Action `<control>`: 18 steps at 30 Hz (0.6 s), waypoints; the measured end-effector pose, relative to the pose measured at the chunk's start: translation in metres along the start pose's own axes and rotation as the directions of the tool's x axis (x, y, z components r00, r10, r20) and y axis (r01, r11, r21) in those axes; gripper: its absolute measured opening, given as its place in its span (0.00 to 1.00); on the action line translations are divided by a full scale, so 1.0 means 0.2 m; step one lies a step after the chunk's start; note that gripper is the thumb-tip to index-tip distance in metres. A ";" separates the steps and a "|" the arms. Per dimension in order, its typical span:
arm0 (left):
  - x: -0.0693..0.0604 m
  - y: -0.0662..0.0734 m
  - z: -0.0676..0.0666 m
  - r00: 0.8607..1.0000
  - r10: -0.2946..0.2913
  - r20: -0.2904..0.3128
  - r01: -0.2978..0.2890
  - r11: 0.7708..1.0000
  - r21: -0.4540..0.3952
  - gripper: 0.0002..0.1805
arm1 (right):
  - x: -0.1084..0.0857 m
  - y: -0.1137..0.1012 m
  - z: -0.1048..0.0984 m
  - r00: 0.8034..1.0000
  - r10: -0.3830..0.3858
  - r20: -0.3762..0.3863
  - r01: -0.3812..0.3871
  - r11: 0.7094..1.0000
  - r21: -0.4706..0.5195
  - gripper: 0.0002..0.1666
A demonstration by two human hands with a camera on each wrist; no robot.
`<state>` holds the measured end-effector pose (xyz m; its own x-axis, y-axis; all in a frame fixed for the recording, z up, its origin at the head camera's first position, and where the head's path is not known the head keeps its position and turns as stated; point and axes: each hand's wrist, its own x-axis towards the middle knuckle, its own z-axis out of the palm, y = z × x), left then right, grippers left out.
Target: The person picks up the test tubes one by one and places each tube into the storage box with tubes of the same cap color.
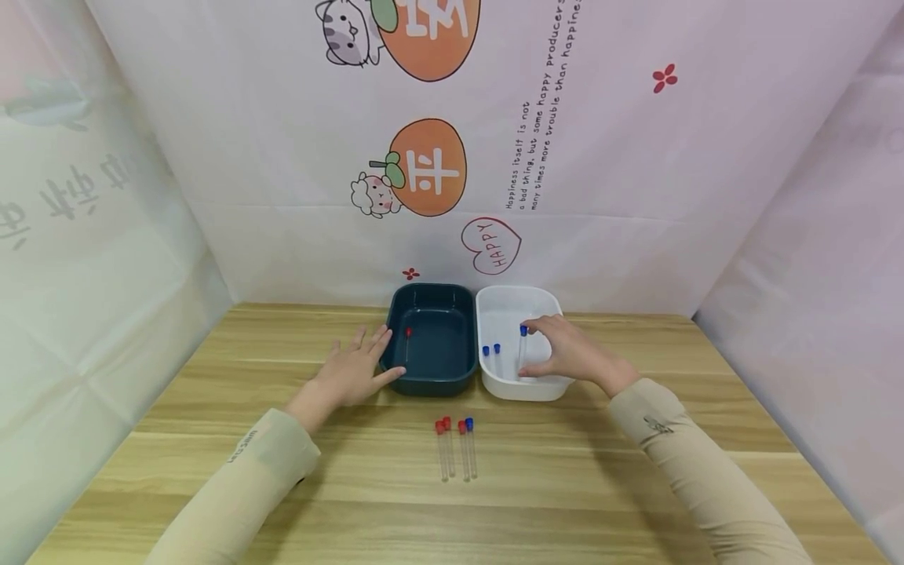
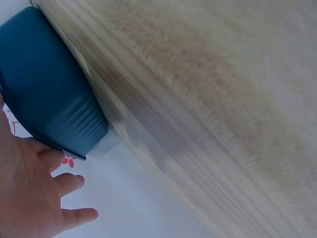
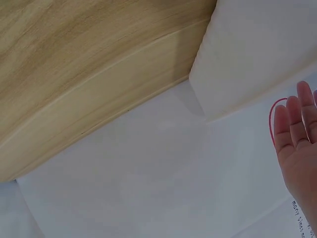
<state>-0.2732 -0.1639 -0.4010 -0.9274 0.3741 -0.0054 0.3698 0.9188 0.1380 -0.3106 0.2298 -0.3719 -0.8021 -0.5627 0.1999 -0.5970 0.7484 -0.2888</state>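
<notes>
In the head view, my right hand [image 1: 568, 349] reaches into the white basin [image 1: 526, 390] and holds a blue-capped test tube [image 1: 523, 349] between fingers and thumb, the fingers near the cap. Two other blue-capped tubes [image 1: 497, 349] lie in that basin. My left hand [image 1: 351, 370] rests with spread fingers at the left rim of the dark teal basin [image 1: 434, 387], where a red-capped tube [image 1: 407, 345] lies. The left wrist view shows its fingers by the rim. The right wrist view shows my right fingers [image 3: 297, 124] at the edge, with the tube out of sight.
On the wooden table [image 1: 367, 494], in front of the basins, lie three red-capped tubes [image 1: 442, 451] and one blue-capped tube [image 1: 472, 449] beside them. The basins stand side by side near the printed white back cloth [image 1: 607, 251]. White cloth also hangs at both sides.
</notes>
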 end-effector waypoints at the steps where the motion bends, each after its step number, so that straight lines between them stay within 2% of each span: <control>1: 0.00 0.00 0.00 1.000 0.000 -0.001 0.000 1.000 -0.001 0.47 | 0.00 0.00 0.00 1.000 0.001 0.003 -0.001 1.000 -0.006 0.50; 11: 0.00 0.00 0.00 1.000 0.007 -0.009 -0.007 1.000 -0.001 0.47 | 0.04 0.01 0.02 0.997 0.027 0.074 -0.023 0.999 -0.043 0.52; 18: 0.00 0.00 0.00 1.000 0.004 -0.005 -0.004 1.000 0.006 0.47 | 0.07 0.03 0.04 0.982 0.104 0.156 -0.097 0.994 -0.057 0.54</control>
<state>-0.2729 -0.1638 -0.4010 -0.9260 0.3775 -0.0004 0.3741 0.9179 0.1322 -0.3252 0.2228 -0.3779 -0.8481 -0.5294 0.0202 -0.5166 0.8180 -0.2532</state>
